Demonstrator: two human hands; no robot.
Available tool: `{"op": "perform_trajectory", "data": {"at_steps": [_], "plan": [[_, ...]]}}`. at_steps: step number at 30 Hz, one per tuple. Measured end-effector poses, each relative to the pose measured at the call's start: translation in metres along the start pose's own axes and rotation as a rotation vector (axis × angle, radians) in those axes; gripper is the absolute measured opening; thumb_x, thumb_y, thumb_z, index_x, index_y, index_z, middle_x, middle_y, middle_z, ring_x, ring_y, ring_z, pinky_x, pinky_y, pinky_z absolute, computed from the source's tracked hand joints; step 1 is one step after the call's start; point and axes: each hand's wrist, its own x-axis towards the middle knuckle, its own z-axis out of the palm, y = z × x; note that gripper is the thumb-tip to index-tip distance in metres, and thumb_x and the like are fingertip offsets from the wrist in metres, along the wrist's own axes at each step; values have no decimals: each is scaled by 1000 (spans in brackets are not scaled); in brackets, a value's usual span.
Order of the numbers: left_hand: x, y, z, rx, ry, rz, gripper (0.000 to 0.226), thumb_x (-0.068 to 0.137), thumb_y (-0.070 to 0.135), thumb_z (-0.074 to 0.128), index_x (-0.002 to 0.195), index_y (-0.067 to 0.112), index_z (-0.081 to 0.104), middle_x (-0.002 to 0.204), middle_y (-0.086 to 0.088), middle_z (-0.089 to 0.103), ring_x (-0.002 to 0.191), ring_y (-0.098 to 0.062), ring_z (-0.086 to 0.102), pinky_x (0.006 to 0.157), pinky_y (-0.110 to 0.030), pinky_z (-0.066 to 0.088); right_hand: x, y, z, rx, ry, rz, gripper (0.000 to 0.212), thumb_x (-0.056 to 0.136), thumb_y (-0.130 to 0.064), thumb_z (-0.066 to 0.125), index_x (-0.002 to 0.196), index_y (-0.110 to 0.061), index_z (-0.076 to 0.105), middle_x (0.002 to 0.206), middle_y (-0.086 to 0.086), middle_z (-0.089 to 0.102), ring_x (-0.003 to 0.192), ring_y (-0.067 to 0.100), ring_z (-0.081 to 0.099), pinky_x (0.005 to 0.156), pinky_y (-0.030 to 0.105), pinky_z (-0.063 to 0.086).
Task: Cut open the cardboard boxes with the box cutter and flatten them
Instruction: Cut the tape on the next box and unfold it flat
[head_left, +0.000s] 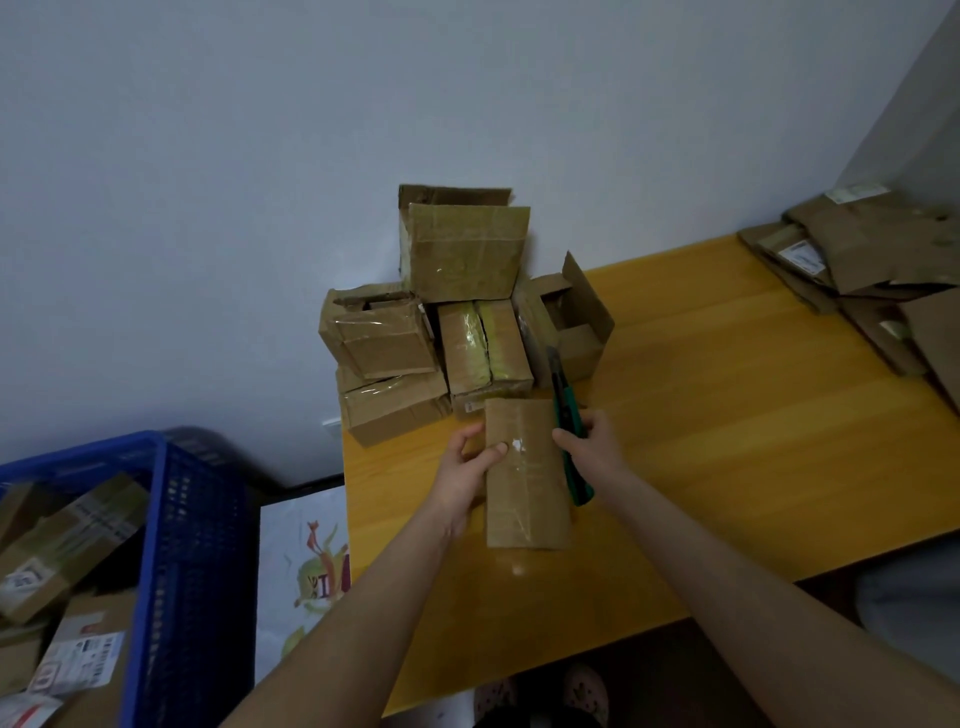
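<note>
Lying on the wooden table (727, 415), a small taped box (524, 483) is gripped at its left edge by the left hand (467, 457). The green box cutter (562, 400) is clenched in the right hand (587, 441), just beside the box. Its tape looks uncut. Flattened cardboard (872, 260) is stacked far right. A pile of taped boxes (462, 312) and a blue crate (192, 519) of more are judged still undone. Label print cannot be read.
</note>
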Motion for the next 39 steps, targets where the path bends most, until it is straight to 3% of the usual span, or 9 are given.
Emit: {"op": "perform_trajectory", "data": {"at_steps": [3,6,11,16,20,24,28,32,39], "plan": [[-3,0,8,74,10,69,45,92,16,63,134,17,47,124,-3,57,102,-18,60,72,-28,52,-2,7,-3,-49,3,8,30,90,-12,64,111,-14,42,105,0,48,99,18,49,80,30,42],[-4,0,10,131,25,124,41,95,18,60,135,15,54,131,-3,57,115,-18,55,87,-29,49,0,8,-12,30,46,69,30,89,-9,65,111,-13,46,106,3,50,98,21,51,81,34,44],[-10,2,13,86,58,190,28,87,8,68,108,26,65,122,-6,59,117,-26,56,100,-43,48,4,6,-29,194,45,126,32,86,-4,66,110,-10,46,108,10,55,97,25,54,84,40,47],[-15,2,12,64,41,64,78,82,14,74,148,17,33,144,-10,39,124,-25,47,96,-37,48,3,2,-35,162,15,107,36,86,-4,66,118,-7,48,106,7,56,98,25,55,87,40,47],[-12,3,3,150,-58,-22,102,78,26,77,155,18,10,151,-10,35,131,-28,44,100,-38,43,2,0,-33,179,-13,120,36,88,-4,65,118,-6,47,103,6,55,95,24,54,81,37,45],[-7,6,-3,206,-87,-73,107,76,34,78,155,27,6,149,-7,39,126,-27,48,101,-43,44,2,-1,-23,183,3,128,36,87,-6,66,118,-9,47,105,6,55,89,20,54,77,34,44],[-4,12,-11,236,-105,-118,119,64,43,84,153,37,6,144,-6,44,122,-28,50,102,-55,42,1,-3,-16,153,-16,101,40,89,-11,65,125,-9,47,111,6,54,98,22,54,79,35,45],[-1,17,-17,247,-107,-75,106,74,33,78,153,36,6,138,-8,49,117,-27,53,103,-52,42,-3,-9,-18,119,-42,115,31,92,-15,60,121,-10,50,107,7,57,92,21,56,71,33,47],[0,26,-29,237,-101,2,98,84,16,70,154,31,4,145,-9,42,112,-21,52,96,-45,45,-40,-16,-34,-300,26,-277,22,91,-32,61,108,-22,55,89,-4,64,80,14,65,60,30,55]]}}
